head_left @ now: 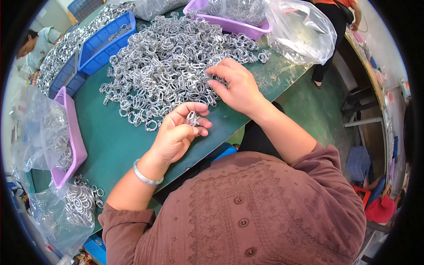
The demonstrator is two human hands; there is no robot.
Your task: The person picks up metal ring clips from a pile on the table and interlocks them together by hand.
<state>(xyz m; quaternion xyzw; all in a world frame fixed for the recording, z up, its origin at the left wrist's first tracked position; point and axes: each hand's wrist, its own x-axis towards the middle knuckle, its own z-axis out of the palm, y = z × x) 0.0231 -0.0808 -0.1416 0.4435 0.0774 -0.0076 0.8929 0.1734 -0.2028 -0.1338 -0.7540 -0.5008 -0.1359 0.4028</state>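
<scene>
A broad heap of small silvery metal ring-shaped parts [163, 66] covers much of the green table in front of me. Between the curled fingers and thumb of my left hand [179, 130] sits one such metal ring part [192, 118], just off the heap's near edge. At the heap's right side, my right hand [236, 86] reaches in with thumb and forefinger apart, their tips at the parts. Whether those tips touch any part, I cannot tell. A single round ring [151, 125] lies beside my left hand.
Blue trays [107, 44] stand left of the heap. A pink basket [73, 137] with a bag of parts is at left, another pink basket [234, 27] behind. A clear bag [302, 33] lies at the far right corner. Other people are at far left and far right.
</scene>
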